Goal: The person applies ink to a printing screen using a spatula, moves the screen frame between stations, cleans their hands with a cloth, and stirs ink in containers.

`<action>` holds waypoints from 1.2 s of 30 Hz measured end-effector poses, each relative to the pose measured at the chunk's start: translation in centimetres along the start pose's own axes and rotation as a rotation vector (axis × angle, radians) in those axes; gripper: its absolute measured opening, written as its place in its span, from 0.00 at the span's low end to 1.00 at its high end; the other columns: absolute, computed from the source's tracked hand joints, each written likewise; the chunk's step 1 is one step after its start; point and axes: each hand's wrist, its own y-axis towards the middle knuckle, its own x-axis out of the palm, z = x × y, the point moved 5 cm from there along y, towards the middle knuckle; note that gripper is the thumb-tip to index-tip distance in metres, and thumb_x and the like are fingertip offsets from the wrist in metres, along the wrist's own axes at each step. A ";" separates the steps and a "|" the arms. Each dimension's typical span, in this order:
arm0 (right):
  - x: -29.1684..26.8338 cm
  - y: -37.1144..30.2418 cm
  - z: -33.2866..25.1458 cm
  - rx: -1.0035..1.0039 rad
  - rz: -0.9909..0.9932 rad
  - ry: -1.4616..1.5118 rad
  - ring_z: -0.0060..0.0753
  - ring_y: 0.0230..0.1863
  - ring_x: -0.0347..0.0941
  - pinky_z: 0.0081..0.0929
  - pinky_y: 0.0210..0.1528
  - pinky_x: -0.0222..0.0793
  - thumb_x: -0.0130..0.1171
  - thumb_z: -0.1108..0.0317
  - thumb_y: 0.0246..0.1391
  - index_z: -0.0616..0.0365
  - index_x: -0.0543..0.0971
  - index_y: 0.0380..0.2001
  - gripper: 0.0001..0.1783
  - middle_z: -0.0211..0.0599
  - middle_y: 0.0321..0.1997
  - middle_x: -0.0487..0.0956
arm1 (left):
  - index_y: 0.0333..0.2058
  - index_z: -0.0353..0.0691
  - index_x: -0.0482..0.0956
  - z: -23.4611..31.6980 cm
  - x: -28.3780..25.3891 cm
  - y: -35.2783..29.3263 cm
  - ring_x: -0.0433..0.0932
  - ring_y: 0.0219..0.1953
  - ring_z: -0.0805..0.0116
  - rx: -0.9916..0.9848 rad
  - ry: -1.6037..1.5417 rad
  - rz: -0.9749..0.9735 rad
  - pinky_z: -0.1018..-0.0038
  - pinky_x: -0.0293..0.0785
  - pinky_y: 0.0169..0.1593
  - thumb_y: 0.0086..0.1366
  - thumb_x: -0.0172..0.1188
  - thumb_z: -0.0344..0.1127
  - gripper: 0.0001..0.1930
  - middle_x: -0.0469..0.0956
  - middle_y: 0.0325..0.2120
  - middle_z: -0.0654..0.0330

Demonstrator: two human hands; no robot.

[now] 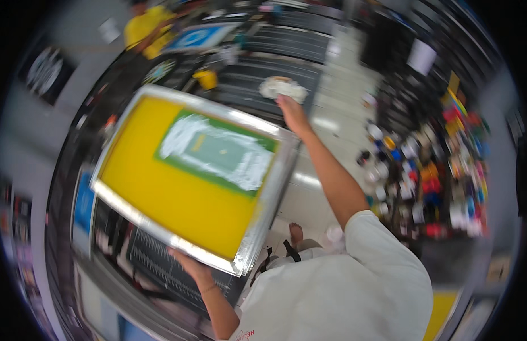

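A screen-printing frame (178,184) with a silver rim and yellow mesh is held up tilted in front of me. Its mesh has a green rectangle (218,152) smeared with white around a paler middle. My left hand (189,264) grips the rim at the near lower edge, its fingers hidden under the frame. Beyond the frame's far right corner, my right hand (292,113) is closed on a crumpled white rag (283,88). That hand is blurred and apart from the frame.
A long dark printing table (275,65) runs away ahead, with a yellow container (205,78) on it. A person in a yellow shirt (150,31) stands at the far left by a blue-and-white screen (198,37). Many jars and bottles (411,176) crowd the right side.
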 end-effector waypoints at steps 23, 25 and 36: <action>-13.4 -71.0 -20.3 0.715 0.847 0.037 0.27 0.42 0.76 0.25 0.49 0.70 0.55 0.61 0.62 0.64 0.73 0.56 0.23 0.39 0.42 0.79 | 0.45 0.30 0.75 -5.7 13.4 -27.4 0.75 0.43 0.70 0.190 0.582 -1.716 0.73 0.71 0.50 0.72 0.51 0.30 0.10 0.77 0.41 0.57; -13.9 -74.3 -23.2 0.781 0.914 -0.004 0.28 0.43 0.77 0.25 0.50 0.70 0.55 0.61 0.62 0.63 0.74 0.55 0.22 0.40 0.43 0.80 | 0.44 0.30 0.76 -8.0 13.5 -31.5 0.75 0.41 0.72 0.131 0.593 -1.888 0.75 0.71 0.48 0.71 0.53 0.30 0.09 0.77 0.40 0.58; -12.4 -94.4 -30.8 1.056 1.249 -0.099 0.36 0.35 0.78 0.32 0.42 0.72 0.58 0.57 0.61 0.61 0.80 0.48 0.19 0.46 0.37 0.83 | 0.42 0.32 0.78 -12.5 8.8 -49.5 0.76 0.37 0.72 0.204 0.729 -2.278 0.75 0.73 0.44 0.66 0.58 0.29 0.08 0.78 0.36 0.58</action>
